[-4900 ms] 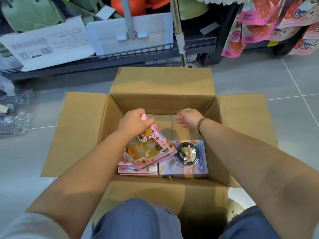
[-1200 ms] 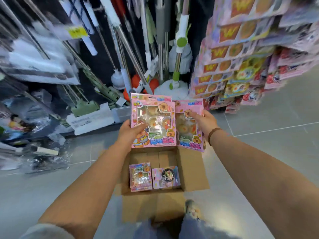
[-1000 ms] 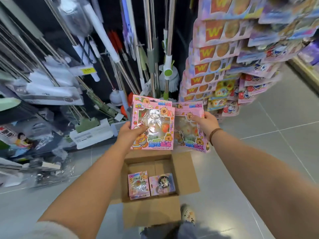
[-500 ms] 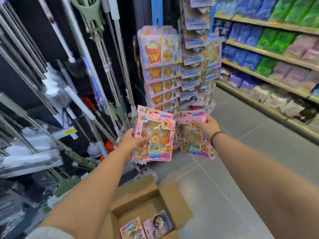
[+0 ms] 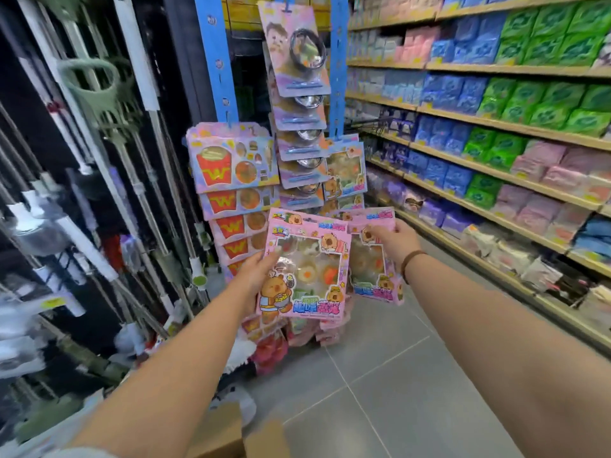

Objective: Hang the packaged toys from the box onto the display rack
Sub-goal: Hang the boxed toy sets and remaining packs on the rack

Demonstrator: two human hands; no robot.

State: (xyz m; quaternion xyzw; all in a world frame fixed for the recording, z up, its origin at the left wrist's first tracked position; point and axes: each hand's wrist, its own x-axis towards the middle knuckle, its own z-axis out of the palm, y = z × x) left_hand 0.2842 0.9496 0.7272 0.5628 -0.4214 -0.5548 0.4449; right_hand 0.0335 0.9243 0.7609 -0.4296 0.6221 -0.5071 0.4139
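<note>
L hand (image 5: 256,274) grips pkg (image 5: 307,269) before packed rack (image 5: 215,57).

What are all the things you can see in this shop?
front toy pack: one, pink, in the left hand
back toy pack: one, pink, in the right hand, behind the first
fries packs: several, pastel and red, hanging left of centre
ring packs: several, pastel, hanging in the middle
blue strips: two, blue, upright behind the hanging packs
mops: many, white and green, left
shelf packets: many, blue, green, pink, right shelves
cardboard box: one, brown, bottom edge
bracelet: one, brown, right wrist
left hand: one, grips the front pack's left edge
right hand: one, grips the back pack's top
</note>
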